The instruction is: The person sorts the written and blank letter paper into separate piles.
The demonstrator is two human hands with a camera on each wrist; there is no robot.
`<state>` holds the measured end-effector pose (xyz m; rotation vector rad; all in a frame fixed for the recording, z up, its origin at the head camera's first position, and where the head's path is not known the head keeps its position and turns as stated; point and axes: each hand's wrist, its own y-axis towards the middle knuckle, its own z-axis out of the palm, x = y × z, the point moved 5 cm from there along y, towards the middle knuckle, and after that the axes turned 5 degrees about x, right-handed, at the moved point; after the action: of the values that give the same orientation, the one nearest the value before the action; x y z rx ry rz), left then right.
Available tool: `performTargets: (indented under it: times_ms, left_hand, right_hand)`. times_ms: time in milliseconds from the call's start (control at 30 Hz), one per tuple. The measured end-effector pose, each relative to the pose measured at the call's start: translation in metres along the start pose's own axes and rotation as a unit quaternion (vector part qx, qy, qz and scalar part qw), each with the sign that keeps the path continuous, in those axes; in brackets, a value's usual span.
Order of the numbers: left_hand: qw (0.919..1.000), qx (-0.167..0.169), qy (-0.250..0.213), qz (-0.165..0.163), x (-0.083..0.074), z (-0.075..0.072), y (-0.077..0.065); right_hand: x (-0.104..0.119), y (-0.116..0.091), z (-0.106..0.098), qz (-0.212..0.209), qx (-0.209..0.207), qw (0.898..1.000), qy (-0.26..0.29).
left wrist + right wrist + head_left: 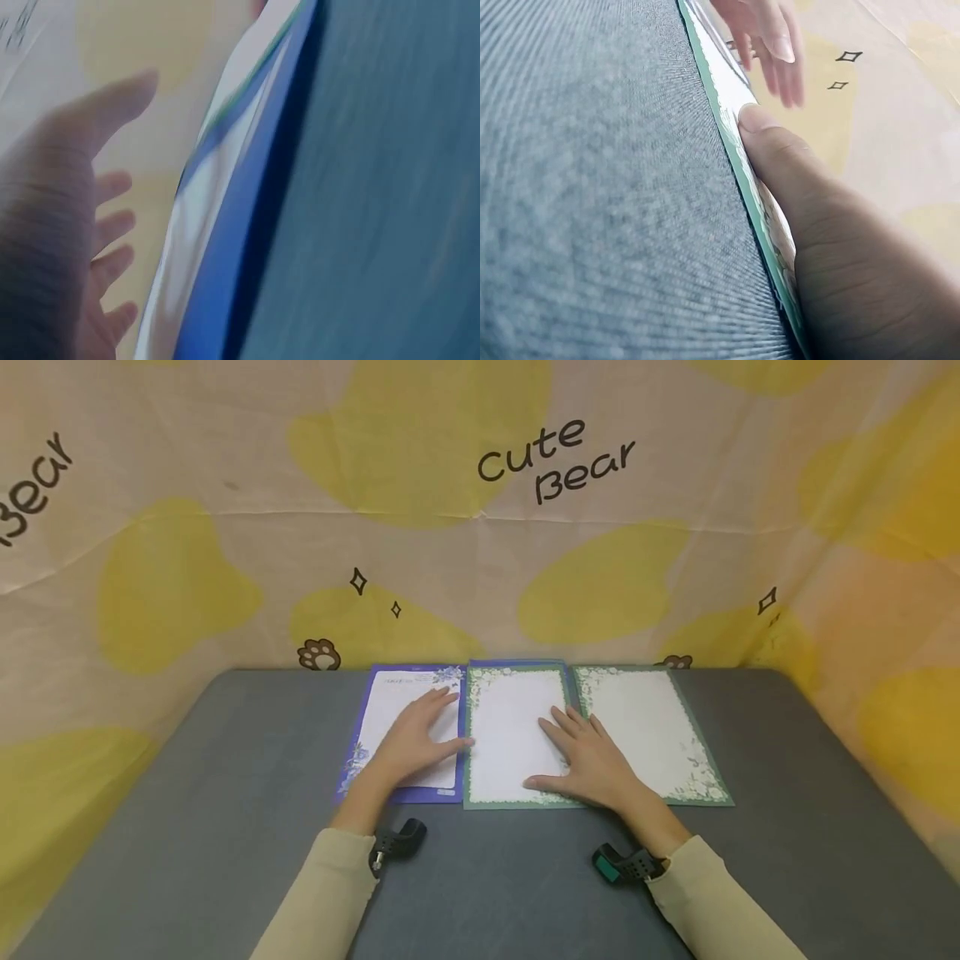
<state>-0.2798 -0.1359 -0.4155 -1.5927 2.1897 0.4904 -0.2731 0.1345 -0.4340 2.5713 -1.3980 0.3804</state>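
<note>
Three printed paper sheets lie side by side on the table. My left hand (411, 739) is over the left sheet (378, 727), which has a purple border and blue flowers. Its fingers are spread, and the thumb reaches the edge of the middle sheet (502, 735); I cannot tell whether it touches. My right hand (592, 764) lies with spread fingers across the seam between the green-bordered middle sheet and the right sheet (637, 718), which has white flowers. In the right wrist view the right thumb (757, 124) rests on the paper.
A blue-purple edge (517, 662) shows behind the top of the middle sheet. The dark grey table (480, 877) ends at a printed yellow and cream cloth (420, 552). Each wrist wears a black band (401, 839).
</note>
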Motion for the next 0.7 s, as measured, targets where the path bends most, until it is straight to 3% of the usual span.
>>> performTargets:
  times_ms: [133, 267, 467, 700]
  left_hand:
    - [0.9981, 0.046, 0.017, 0.037, -0.021, 0.016, 0.003]
    - [0.9958, 0.066, 0.025, 0.058, -0.026, 0.027, 0.002]
    - [0.9945, 0.071, 0.041, 0.064, -0.026, 0.031, 0.002]
    - [0.9960, 0.060, 0.022, 0.062, -0.025, 0.031, 0.003]
  right_hand:
    - [0.000, 0.001, 0.000, 0.002, -0.001, 1.000, -0.013]
    - [0.002, 0.002, -0.002, 0.002, -0.001, 1.000, -0.021]
    - [0.005, 0.002, -0.006, -0.006, -0.022, 0.999, -0.042]
    - [0.003, 0.002, -0.007, -0.001, -0.050, 0.998, -0.036]
